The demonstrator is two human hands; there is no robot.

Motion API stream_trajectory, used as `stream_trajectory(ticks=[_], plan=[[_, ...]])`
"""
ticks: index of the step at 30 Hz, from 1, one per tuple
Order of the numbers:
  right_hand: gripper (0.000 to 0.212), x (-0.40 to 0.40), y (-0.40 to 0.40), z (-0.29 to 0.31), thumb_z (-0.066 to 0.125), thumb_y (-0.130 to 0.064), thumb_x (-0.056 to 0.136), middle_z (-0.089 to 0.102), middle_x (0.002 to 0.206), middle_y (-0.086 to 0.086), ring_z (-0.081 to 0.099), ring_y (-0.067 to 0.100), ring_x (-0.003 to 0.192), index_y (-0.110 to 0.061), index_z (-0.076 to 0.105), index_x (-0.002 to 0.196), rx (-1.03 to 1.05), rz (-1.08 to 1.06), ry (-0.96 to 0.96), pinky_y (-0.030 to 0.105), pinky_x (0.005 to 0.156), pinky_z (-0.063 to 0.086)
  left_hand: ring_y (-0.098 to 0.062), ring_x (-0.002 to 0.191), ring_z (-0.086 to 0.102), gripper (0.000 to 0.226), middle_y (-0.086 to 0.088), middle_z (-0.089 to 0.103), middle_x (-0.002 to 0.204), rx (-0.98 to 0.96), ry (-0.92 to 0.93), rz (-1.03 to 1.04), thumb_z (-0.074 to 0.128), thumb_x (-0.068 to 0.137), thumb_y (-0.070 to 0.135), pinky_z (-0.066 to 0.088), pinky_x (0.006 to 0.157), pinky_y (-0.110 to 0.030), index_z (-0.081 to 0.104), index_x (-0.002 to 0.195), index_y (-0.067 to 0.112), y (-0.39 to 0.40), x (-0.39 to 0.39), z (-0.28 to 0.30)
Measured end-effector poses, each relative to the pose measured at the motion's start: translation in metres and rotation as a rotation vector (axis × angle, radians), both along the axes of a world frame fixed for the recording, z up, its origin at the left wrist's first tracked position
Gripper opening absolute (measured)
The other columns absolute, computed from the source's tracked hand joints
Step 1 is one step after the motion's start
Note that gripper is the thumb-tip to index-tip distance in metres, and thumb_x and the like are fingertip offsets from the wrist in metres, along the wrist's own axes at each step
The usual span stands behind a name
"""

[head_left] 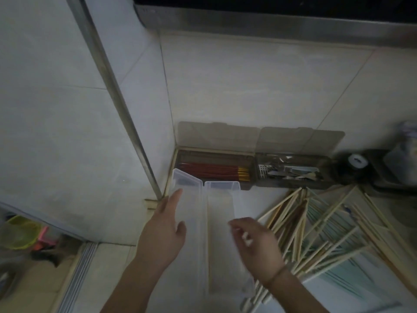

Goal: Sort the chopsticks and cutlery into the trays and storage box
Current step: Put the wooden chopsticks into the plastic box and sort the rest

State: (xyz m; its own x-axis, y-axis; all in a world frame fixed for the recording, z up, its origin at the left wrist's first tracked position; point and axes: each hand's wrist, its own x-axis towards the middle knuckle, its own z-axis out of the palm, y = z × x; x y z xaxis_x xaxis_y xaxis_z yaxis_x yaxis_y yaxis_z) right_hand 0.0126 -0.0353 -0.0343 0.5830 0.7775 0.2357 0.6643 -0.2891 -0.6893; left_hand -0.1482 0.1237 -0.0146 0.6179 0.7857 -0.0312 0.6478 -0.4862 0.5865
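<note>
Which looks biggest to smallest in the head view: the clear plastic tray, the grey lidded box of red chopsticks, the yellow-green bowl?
1. Clear plastic tray, though it lies nearest the camera.
2. Grey lidded box of red chopsticks.
3. Yellow-green bowl, partly cut off at the frame edge.

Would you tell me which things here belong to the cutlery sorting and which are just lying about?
Job: clear trays, loose wooden chopsticks, brown storage box holding red chopsticks and metal cutlery.
Lying about: green bowl, dark round object.
</note>
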Motion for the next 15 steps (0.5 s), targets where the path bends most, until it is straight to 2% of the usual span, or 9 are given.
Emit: stream_trajectory(ticks=[1, 2, 4, 7, 9, 10, 12, 14, 15], plan=[[0.018, 0.017, -0.011, 0.001, 0.054, -0.031, 0.089, 0.065, 0.090, -0.014, 0.055, -0.006, 0.073, -0.027, 0.070, 0.095, 0.021, -0.107, -0.057, 0.010, 0.069, 0.044, -0.022, 0.113, 0.059, 0.077, -0.003, 0.039, 0.148, 0.048, 0.050, -0.006, 0.065, 0.088, 0.024, 0.054, 0.088, -0.038, 0.024, 0.151, 0.035, 0.001, -0.001, 0.002], [0.017, 0.035, -0.017, -0.001, 0.055, -0.029, 0.089, 0.066, 0.091, -0.011, 0.055, -0.003, 0.075, -0.028, 0.069, 0.098, -0.042, -0.199, -0.094, 0.015, 0.068, 0.045, -0.027, 0.117, 0.057, 0.076, -0.005, 0.038, 0.149, 0.138, 0.104, -0.012, 0.068, 0.085, 0.028, 0.054, 0.088, -0.041, 0.029, 0.150, 0.031, 0.000, -0.003, 0.004], [0.022, 0.069, -0.022, -0.015, 0.055, -0.027, 0.091, 0.065, 0.101, -0.005, 0.059, 0.011, 0.089, -0.029, 0.065, 0.110, -0.326, -0.278, -0.121, 0.025, 0.072, 0.048, -0.035, 0.117, 0.055, 0.071, -0.010, 0.043, 0.145, 0.350, 0.152, -0.050, 0.073, 0.079, 0.034, 0.053, 0.088, -0.047, 0.044, 0.143, 0.023, -0.008, -0.003, 0.013], [0.027, 0.091, -0.010, -0.041, 0.046, -0.032, 0.093, 0.062, 0.112, -0.005, 0.056, 0.019, 0.109, -0.036, 0.057, 0.117, -0.643, -0.114, -0.191, 0.029, 0.081, 0.048, -0.033, 0.121, 0.052, 0.068, -0.006, 0.050, 0.141, 0.510, 0.146, -0.296, 0.061, 0.075, 0.057, 0.041, 0.099, -0.055, 0.053, 0.135, 0.027, -0.040, 0.006, 0.017], [0.027, 0.094, -0.001, -0.056, 0.042, -0.031, 0.092, 0.060, 0.115, -0.006, 0.052, 0.021, 0.113, -0.036, 0.054, 0.116, -0.716, -0.033, -0.279, 0.030, 0.084, 0.046, -0.033, 0.122, 0.056, 0.079, -0.003, 0.053, 0.141, 0.516, 0.225, -0.479, 0.053, 0.066, 0.077, 0.028, 0.102, -0.059, 0.056, 0.131, 0.032, -0.057, 0.013, 0.001], [0.029, 0.096, 0.002, -0.060, 0.043, -0.029, 0.092, 0.058, 0.118, -0.005, 0.050, 0.022, 0.114, -0.035, 0.054, 0.118, -0.733, -0.021, -0.305, 0.030, 0.086, 0.046, -0.034, 0.120, 0.058, 0.085, -0.003, 0.054, 0.140, 0.503, 0.277, -0.533, 0.048, 0.063, 0.086, 0.026, 0.100, -0.062, 0.059, 0.128, 0.033, -0.061, 0.014, -0.010], [0.028, 0.098, 0.005, -0.062, 0.057, -0.024, 0.085, 0.057, 0.114, -0.002, 0.052, 0.025, 0.109, -0.031, 0.060, 0.112, -0.752, 0.044, -0.412, 0.034, 0.084, 0.049, -0.034, 0.114, 0.062, 0.093, -0.003, 0.058, 0.137, 0.458, 0.335, -0.589, 0.040, 0.058, 0.097, 0.034, 0.097, -0.066, 0.064, 0.120, 0.033, -0.064, 0.011, -0.027], [0.033, 0.103, 0.005, -0.061, 0.082, -0.022, 0.059, 0.060, 0.095, 0.000, 0.058, 0.025, 0.086, -0.027, 0.067, 0.088, -0.695, 0.127, -0.578, 0.035, 0.063, 0.054, -0.035, 0.112, 0.064, 0.090, -0.004, 0.061, 0.134, 0.456, 0.289, -0.625, 0.041, 0.057, 0.099, 0.042, 0.093, -0.067, 0.066, 0.113, 0.033, -0.066, 0.006, -0.039], [0.039, 0.107, 0.003, -0.059, 0.087, -0.020, 0.048, 0.059, 0.089, 0.000, 0.057, 0.023, 0.078, -0.026, 0.066, 0.081, -0.638, 0.179, -0.651, 0.034, 0.055, 0.052, -0.036, 0.114, 0.063, 0.089, -0.004, 0.061, 0.134, 0.454, 0.259, -0.638, 0.040, 0.058, 0.099, 0.044, 0.092, -0.066, 0.065, 0.112, 0.033, -0.068, 0.003, -0.043]])
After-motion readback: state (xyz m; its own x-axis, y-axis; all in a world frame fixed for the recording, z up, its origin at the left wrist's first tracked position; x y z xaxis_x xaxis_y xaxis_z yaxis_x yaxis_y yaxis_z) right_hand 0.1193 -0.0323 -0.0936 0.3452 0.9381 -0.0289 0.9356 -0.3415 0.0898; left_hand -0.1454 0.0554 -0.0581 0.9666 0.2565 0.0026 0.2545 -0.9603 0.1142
